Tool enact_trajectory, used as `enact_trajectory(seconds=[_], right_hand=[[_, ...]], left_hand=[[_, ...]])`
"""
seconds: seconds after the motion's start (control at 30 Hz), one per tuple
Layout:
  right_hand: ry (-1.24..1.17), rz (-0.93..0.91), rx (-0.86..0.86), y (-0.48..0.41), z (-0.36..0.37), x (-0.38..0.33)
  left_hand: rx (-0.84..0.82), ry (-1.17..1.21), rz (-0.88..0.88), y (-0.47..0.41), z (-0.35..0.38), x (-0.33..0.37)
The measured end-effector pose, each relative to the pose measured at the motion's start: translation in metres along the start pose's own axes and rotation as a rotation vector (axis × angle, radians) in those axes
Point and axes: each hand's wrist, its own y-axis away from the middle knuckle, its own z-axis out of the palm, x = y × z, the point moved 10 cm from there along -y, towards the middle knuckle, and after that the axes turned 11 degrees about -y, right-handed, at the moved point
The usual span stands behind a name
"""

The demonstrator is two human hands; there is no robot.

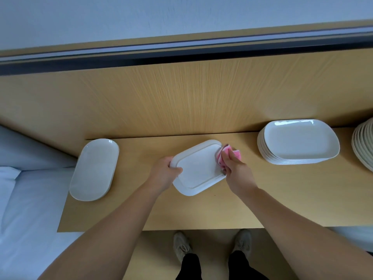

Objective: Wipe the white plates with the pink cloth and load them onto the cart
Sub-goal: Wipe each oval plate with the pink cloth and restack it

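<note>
Both arms are bare as far up as they show: the left forearm (113,223) and the right forearm (292,217) carry no fabric, and the left hand (163,174) and right hand (238,172) are ungloved. Low in the view the legs wear plain black trousers (189,267), cut off by the bottom edge. The feet wear pale grey-beige lace-up shoes with rounded toes, the left shoe (181,245) and the right shoe (243,242), both slightly blurred.

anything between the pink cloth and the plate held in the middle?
Nothing visible. The right hand holds the pink cloth directly against the plate at its right edge; the left hand grips the opposite edge. No cart is in view.
</note>
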Motion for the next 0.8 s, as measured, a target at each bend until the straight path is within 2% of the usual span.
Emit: enact_trajectory(seconds=[0.27, 0.5, 0.6, 0.8], right_hand=[[0.105, 0.034, 0.019, 0.025, 0.025, -0.014], [0.245, -0.274, -0.089, 0.067, 0.083, -0.079], [0.268, -0.285, -0.072, 0.070, 0.077, -0.074], [0.261, -0.280, -0.068, 0.066, 0.070, -0.075]], left_hand=[[0.005, 0.042, -0.010, 0.005, 0.003, -0.004], [-0.009, -0.022, 0.042, 0.000, 0.012, 0.003], [-0.073, -0.038, 0.035, -0.001, 0.017, -0.004], [-0.141, 0.108, 0.025, -0.002, 0.019, -0.001]])
